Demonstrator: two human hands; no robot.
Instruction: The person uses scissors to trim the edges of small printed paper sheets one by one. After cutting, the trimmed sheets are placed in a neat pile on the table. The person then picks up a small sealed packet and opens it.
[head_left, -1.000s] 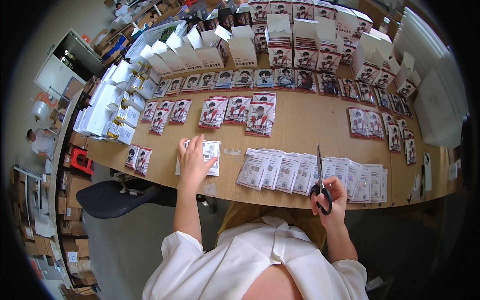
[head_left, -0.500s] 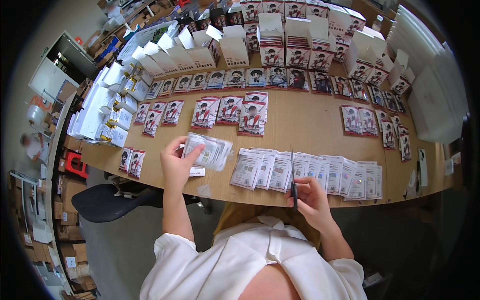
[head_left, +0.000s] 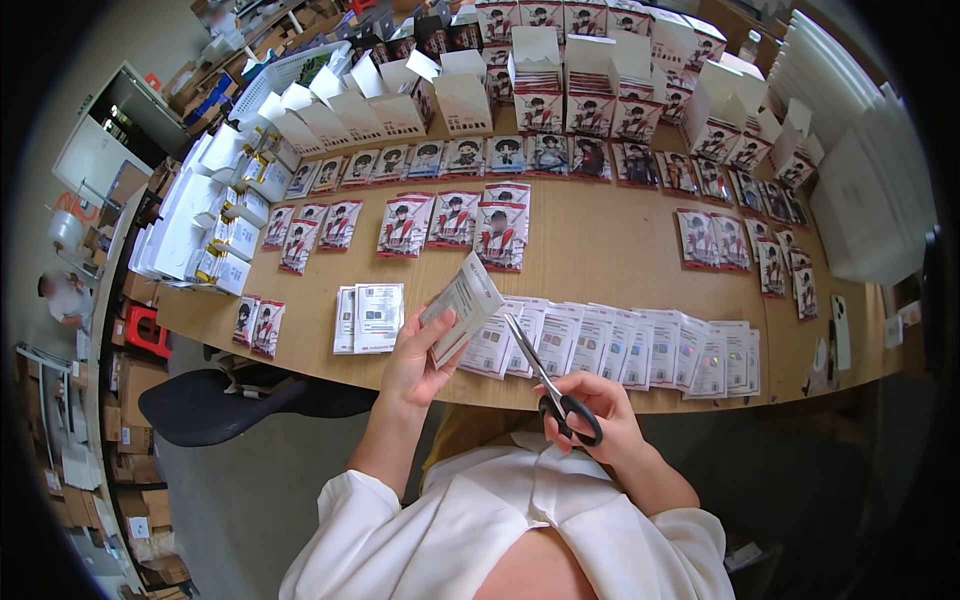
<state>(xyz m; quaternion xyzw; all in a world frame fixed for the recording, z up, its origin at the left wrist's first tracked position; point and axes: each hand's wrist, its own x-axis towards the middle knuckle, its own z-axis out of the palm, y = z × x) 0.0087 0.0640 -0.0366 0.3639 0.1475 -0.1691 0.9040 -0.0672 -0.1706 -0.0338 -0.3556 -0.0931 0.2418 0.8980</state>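
Note:
My left hand (head_left: 412, 365) pinches a flat white-backed card packet (head_left: 467, 303), raised and tilted above the table's near edge. Black-handled scissors (head_left: 539, 365) are in my right hand (head_left: 612, 418), fingers around the loops. Their blades point up and to the left, close to the packet's right side; whether they touch it I cannot tell. Under and to the right of the packet, an overlapping row of similar packets (head_left: 562, 342) lies backs up along the near edge. A small group of packets (head_left: 380, 318) lies left of my left hand.
Red-and-white packets (head_left: 455, 218) lie face up mid-table. Behind them runs a line of character packets (head_left: 467, 156), then open white boxes (head_left: 467, 103). Stacked white trays (head_left: 200, 215) stand left, translucent plastic bins (head_left: 865, 190) right. An office chair (head_left: 230, 405) is beside the table.
The fanned bunch in my left hand is gone from it; packets now lie on the table there. That hand has moved right with one packet. The scissors have swung from upright to leftward.

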